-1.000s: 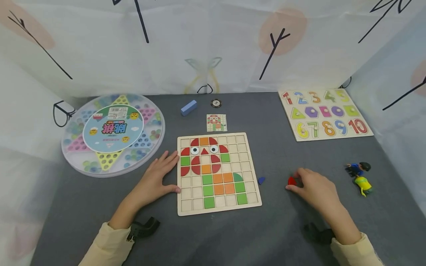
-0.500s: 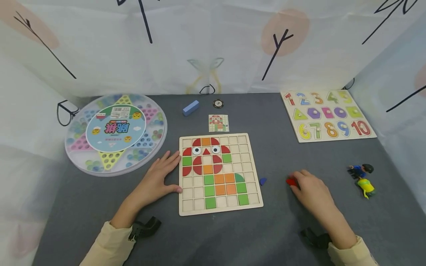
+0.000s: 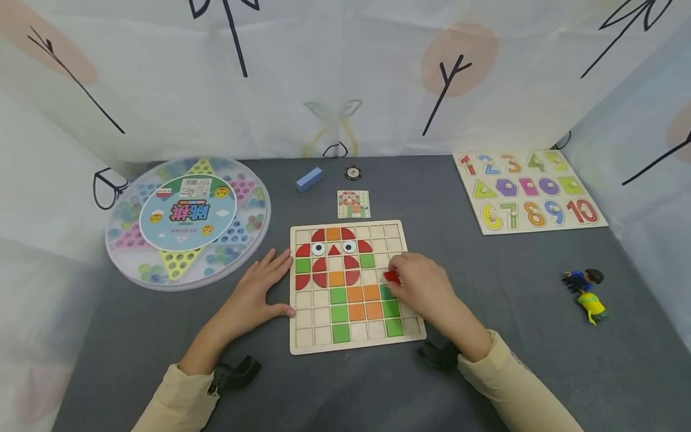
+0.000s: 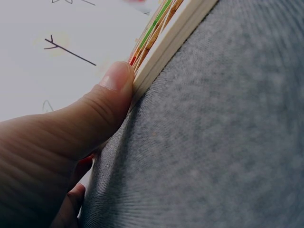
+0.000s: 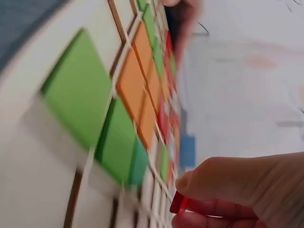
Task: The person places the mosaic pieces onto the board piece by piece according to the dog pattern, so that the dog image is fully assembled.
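A square wooden grid board [image 3: 311,339] lies in the middle of the table, several red, green and orange tiles set in its cells as a figure with two round eyes. Along its left edge rests my left hand [image 3: 251,294], fingers spread; in the left wrist view the thumb [image 4: 102,104] touches the board's side. Over the board's right part, my right hand [image 3: 429,291] pinches a small red tile [image 3: 391,276] between thumb and fingers. The right wrist view shows that red tile [image 5: 177,203] too, its exact shape mostly covered by the fingers.
Behind the board lie a small pattern card [image 3: 353,204], a blue block [image 3: 309,180] and a black round chip [image 3: 353,173]. A round Chinese checkers box [image 3: 254,231] stands left. A number puzzle board [image 3: 471,207] and two toy figures [image 3: 585,294] are on the right.
My right hand has carried the red tile leftward from the bare table to over the board. The small blue piece beside the board is now hidden. My left hand stays put.
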Motion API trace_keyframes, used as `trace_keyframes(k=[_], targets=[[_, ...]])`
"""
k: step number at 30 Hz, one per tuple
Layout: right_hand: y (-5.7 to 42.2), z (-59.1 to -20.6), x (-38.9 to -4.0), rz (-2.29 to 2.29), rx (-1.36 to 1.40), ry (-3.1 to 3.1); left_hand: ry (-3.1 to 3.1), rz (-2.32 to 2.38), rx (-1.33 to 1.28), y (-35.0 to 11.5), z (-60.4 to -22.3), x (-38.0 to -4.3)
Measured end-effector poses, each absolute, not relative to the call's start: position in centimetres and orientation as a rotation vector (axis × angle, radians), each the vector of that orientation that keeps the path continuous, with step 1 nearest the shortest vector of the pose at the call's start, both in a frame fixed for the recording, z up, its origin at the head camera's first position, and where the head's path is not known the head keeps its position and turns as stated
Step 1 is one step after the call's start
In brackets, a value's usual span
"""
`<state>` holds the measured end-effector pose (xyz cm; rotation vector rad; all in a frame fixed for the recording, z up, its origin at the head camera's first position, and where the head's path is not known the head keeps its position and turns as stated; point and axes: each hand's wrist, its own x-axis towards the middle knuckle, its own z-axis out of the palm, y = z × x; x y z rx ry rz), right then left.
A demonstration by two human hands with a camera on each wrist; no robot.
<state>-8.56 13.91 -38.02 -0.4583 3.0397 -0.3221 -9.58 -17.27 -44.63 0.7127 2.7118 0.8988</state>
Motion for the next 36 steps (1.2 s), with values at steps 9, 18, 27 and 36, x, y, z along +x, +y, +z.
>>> trace_keyframes(k=[9,18,27,36], targets=[[10.3,-39.0,-10.1,-0.261,-0.478,2.960,2.707,0.915,0.708,-17.3,-44.6,-9.4],[10.4,-38.7,-10.1,-0.346,-0.463,2.945,2.709,0.920,0.700,-17.3,-44.6,-9.4],[13.1,-37.8,-9.9,-0.363,-0.466,3.008,2.720,0.927,0.717,-17.5,-44.3,-9.6],[11.2,-39.8,-10.5,-0.275,-0.652,2.999,2.708,0.922,0.712,-17.3,-44.4,-9.4]])
